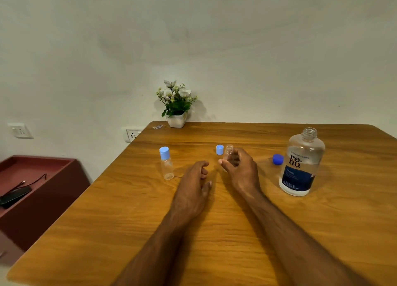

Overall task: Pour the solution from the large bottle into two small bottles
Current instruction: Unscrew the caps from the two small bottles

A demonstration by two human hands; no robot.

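Pale plaster wall behind, and a wooden table (214,232) filling the near ground; off to the left sits a dark red side cabinet (38,178). On the right of the table stands the large bottle (301,163), a clear contact-lens solution bottle with a navy label, upright, neck bare and open. Its dark blue cap (278,159) lies just beside it on the left.

Both forearms reach in from the near edge. The right hand (240,169) curls round an uncapped small bottle (229,151) at mid-table, fingers wrapped about its body, rim poking up above them; it looks empty, though the hand hides most of it. The left hand (193,184) rests loosely open on the wood, gripping nothing. Further left stands the capped small bottle (166,164), upright and seemingly empty, well apart from the large one. A potted flower (176,105) sits at the far edge.

Smallest of all: a light blue cap (219,149), just beside the held bottle's rim.

So openings are done on two of three, pouring not yet begun. Next, I'd say, the big bottle must come over, and that narrow mouth wants a slow, steady tilt.
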